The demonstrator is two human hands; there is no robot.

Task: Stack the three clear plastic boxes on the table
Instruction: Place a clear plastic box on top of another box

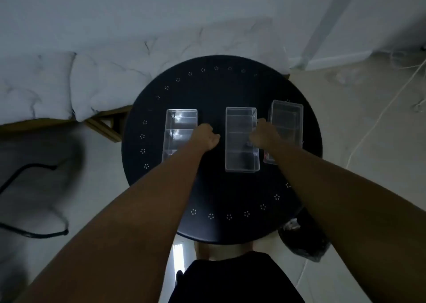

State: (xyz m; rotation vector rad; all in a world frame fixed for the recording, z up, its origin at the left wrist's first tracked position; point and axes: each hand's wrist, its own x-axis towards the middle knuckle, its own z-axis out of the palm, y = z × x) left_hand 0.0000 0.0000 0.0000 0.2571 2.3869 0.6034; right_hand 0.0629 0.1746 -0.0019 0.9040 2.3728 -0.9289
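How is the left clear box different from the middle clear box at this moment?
The left box is partly covered by the left hand and forearm; the middle box shows whole. The left box catches bright reflections; the middle box looks duller. Both are clear, divided inside, and stand separately on the dark round table.

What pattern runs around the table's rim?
Small clusters of white dots ringing the dark round table, clearest in the head view.
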